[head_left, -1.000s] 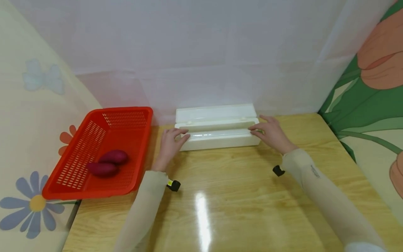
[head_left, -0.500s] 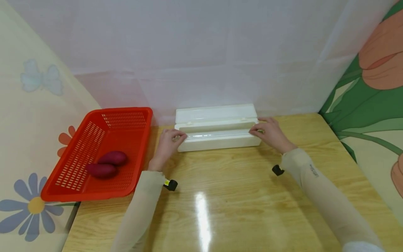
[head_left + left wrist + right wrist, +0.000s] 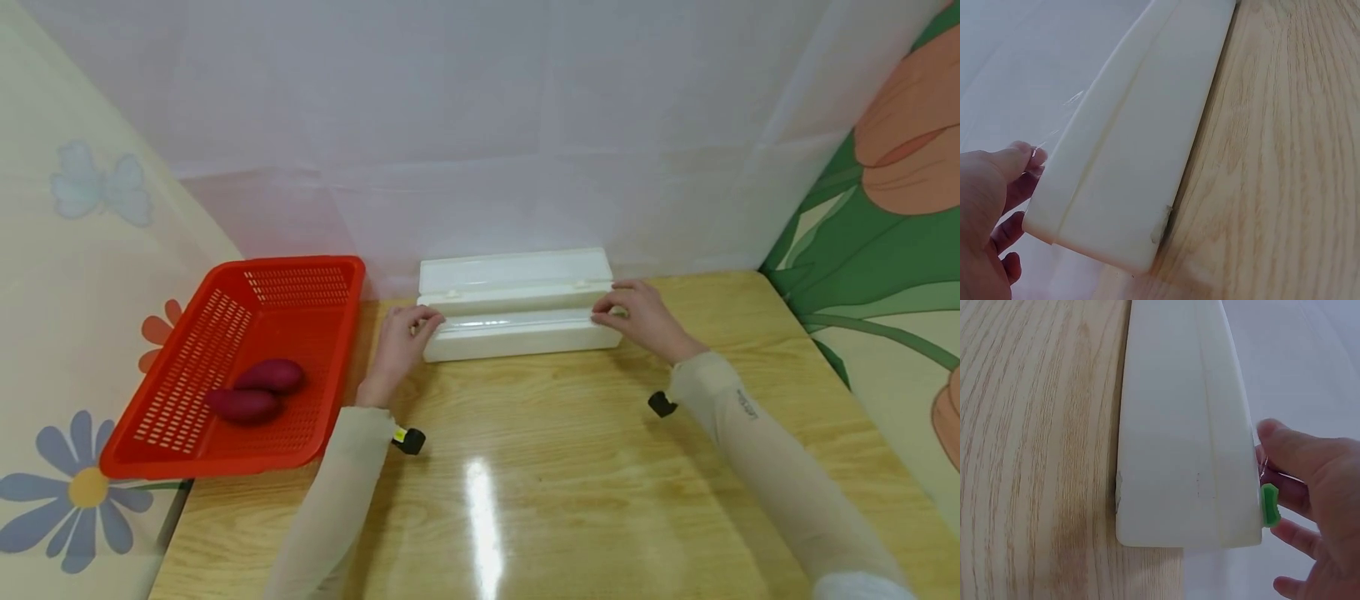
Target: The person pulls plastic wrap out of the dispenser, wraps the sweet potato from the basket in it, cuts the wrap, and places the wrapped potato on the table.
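Note:
A long white cling film dispenser (image 3: 525, 343) lies near the wall, its lid (image 3: 516, 268) tipped back. Clear cling film (image 3: 1074, 98) shows as thin glinting creases at its edge in the left wrist view. At the left end, my left hand (image 3: 399, 343) pinches the film between thumb and forefinger, the other fingers loosely bent. My right hand (image 3: 643, 321) pinches the film at the opposite end, thumb and fingertip together close beside the box. Below those fingertips, a green slider piece (image 3: 1270, 505) sticks out from the dispenser's edge.
To the left stands a red plastic basket (image 3: 341, 367) with two purple sweet potatoes (image 3: 243, 406) inside. The wooden table (image 3: 570, 483) stretches in front of the dispenser. A pale sheet (image 3: 480, 150) hangs right behind it.
The left thumb and forefinger, apart at first, have come together on the film. The right fingertips have closed in too. Dispenser and basket stay in place.

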Demonstrator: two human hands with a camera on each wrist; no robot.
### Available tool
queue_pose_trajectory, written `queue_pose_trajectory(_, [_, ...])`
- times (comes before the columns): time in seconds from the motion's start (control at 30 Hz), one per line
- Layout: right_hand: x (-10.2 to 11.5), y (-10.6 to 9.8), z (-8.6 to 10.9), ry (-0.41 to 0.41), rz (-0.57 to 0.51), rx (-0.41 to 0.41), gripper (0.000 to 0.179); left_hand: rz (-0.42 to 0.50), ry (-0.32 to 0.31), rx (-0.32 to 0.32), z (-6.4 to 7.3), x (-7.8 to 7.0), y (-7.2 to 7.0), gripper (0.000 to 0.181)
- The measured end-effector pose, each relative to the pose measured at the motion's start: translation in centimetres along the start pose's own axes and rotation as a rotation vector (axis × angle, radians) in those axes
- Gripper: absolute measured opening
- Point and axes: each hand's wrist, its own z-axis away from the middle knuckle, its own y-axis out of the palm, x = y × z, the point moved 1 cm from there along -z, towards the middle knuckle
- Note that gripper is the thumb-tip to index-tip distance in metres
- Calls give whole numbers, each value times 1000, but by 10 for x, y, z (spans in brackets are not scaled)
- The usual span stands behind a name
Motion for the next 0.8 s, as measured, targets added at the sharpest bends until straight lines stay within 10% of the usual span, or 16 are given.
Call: queue_pose_trajectory(0.8, [7,-15,5,-212,158,-189,13,-13,-8,-31,5,-18,-11,17])
